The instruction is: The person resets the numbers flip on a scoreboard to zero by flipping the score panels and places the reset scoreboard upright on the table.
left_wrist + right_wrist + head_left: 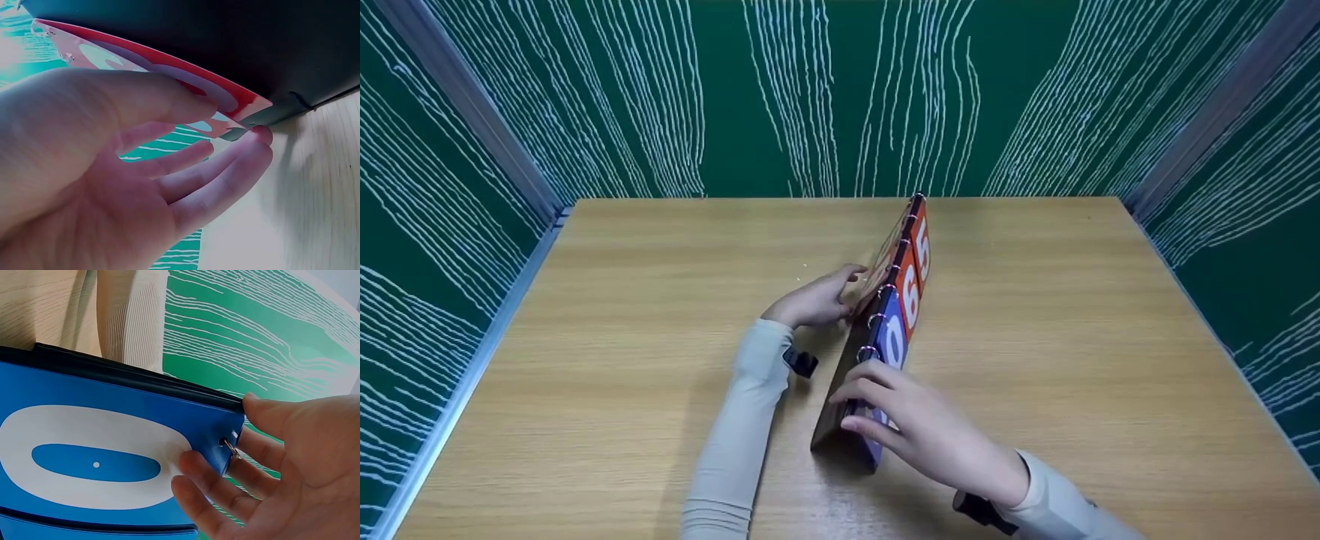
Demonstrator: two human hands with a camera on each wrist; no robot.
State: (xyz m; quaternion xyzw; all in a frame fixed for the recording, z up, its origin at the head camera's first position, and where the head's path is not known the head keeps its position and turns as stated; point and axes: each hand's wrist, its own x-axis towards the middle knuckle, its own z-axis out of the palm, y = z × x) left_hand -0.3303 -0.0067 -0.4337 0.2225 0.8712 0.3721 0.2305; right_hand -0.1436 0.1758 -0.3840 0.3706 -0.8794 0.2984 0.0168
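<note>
A flip scoreboard (911, 296) stands tent-like on the table, running away from me. Its right face carries red cards showing 6 and 5 and a blue card (118, 385) showing 0. On its left side my left hand (814, 300) holds a red number card (242, 109). The thumb lies over the card, and the index fingertip is right at its lower edge. My right hand (922, 427) grips the scoreboard's near end. Its thumb is at the black top edge, with two fingers over the blue card and the others partly hidden behind the end.
The wooden table (1095, 337) extends around the scoreboard. Green walls with white wavy lines (810, 97) enclose its back and sides. Metal rings (230, 449) join the cards to the board's top.
</note>
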